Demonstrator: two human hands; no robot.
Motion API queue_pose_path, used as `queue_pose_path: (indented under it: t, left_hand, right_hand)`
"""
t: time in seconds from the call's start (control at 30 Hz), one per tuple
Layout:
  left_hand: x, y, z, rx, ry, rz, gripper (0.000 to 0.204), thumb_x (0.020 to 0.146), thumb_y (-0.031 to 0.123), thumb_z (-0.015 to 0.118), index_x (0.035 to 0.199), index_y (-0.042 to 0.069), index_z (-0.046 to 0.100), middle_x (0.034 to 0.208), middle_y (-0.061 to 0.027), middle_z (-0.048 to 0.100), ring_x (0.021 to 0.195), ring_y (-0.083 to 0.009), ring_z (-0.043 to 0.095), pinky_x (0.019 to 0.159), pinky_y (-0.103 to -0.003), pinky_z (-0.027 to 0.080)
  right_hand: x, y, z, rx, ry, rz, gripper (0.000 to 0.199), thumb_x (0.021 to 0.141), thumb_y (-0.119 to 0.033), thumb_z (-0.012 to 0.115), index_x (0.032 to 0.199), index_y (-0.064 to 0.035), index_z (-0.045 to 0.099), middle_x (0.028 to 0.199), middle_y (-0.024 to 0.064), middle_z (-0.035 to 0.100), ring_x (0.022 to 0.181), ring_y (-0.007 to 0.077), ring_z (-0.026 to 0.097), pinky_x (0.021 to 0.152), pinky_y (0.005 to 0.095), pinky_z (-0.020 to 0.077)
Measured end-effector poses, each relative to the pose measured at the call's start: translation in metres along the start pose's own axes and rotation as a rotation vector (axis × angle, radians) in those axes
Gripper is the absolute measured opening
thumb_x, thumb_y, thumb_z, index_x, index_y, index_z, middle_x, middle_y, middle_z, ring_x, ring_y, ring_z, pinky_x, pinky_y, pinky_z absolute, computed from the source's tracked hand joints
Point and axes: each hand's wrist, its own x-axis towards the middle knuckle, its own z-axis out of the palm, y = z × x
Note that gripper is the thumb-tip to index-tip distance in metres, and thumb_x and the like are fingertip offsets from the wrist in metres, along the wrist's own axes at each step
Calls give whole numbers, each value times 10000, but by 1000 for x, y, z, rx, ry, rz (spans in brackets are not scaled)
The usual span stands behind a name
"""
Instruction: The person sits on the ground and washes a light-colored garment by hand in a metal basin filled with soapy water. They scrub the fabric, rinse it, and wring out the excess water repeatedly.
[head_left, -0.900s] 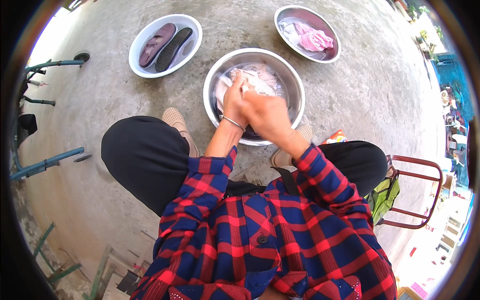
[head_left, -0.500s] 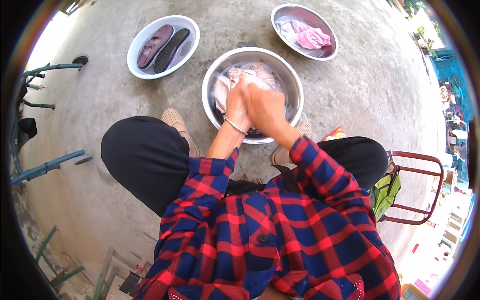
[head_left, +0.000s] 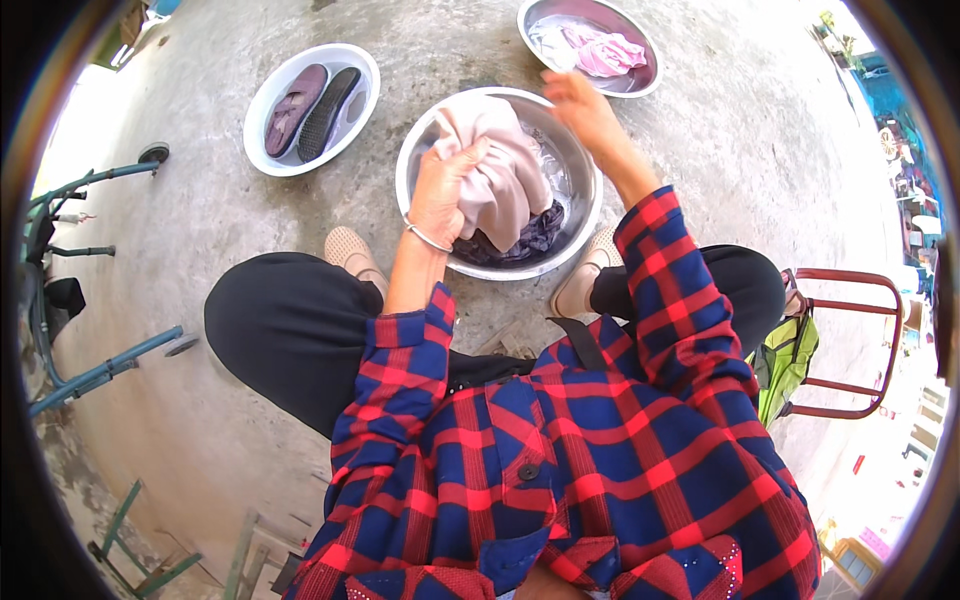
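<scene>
A pale pink cloth (head_left: 490,165), bunched and hanging in folds, is gripped by my left hand (head_left: 442,192) over a large steel basin (head_left: 592,215). Part of the cloth hides the inside of the basin. Below it a dark, wet cloth (head_left: 543,232) lies in the water. My right hand (head_left: 588,115) is raised over the basin's upper right rim, fingers stretched out and slightly blurred, with nothing in them. Just beyond it stands another metal basin (head_left: 655,75) holding a wet pink cloth (head_left: 608,54).
A white basin (head_left: 258,108) with a purple shoe (head_left: 296,112) and a dark sole-up shoe (head_left: 328,115) stands at the far left. Blue metal frame legs (head_left: 110,368) are on the left. A red-brown metal frame (head_left: 893,345) with a green bag (head_left: 785,365) stands on my right.
My hands were together on the cloth low in the basin. Now the left hand holds the cloth up, while the right has let go and moved up and right. The view has shifted slightly.
</scene>
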Motion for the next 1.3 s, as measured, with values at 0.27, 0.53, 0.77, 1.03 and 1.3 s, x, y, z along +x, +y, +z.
queue_pose_path:
  t: [0.27,0.53,0.77,1.03,1.3]
  left_hand:
    - [0,10,1,-287,-39,18,310,835,30,565,1133,0,487,1002,-100,588,890,-179,600,754,-287,517]
    - [-3,28,0,-493,-184,-11,299,878,161,540,1125,4,479,1051,-137,578,970,-238,580,822,-378,504]
    - [3,31,-17,-494,-122,184,289,891,189,520,1118,10,505,1084,-114,580,999,-224,570,881,-365,470]
    - [21,-21,-61,-342,119,182,325,882,246,531,1145,61,487,1091,-102,572,997,-243,565,853,-424,477]
    - [6,-41,-42,-336,19,-408,653,771,594,520,1274,194,400,1314,-104,402,1210,-353,367,924,-655,236]
  right_hand:
    - [-102,70,67,127,-329,792,853,574,-99,754,1308,-63,322,1152,137,534,1031,333,525,857,507,401]
    - [-95,32,92,892,-145,524,634,740,-79,632,1294,-114,325,1202,75,471,1014,220,524,830,487,460]
    - [-86,12,56,609,218,528,170,843,-122,482,921,-75,625,744,-5,609,629,91,544,549,209,419]
    - [-65,11,14,879,85,363,281,865,-276,472,1024,-54,538,991,63,568,931,190,519,792,419,418]
    - [-53,-55,20,1570,-74,282,283,778,-122,480,1011,32,522,953,111,585,901,232,551,882,345,414]
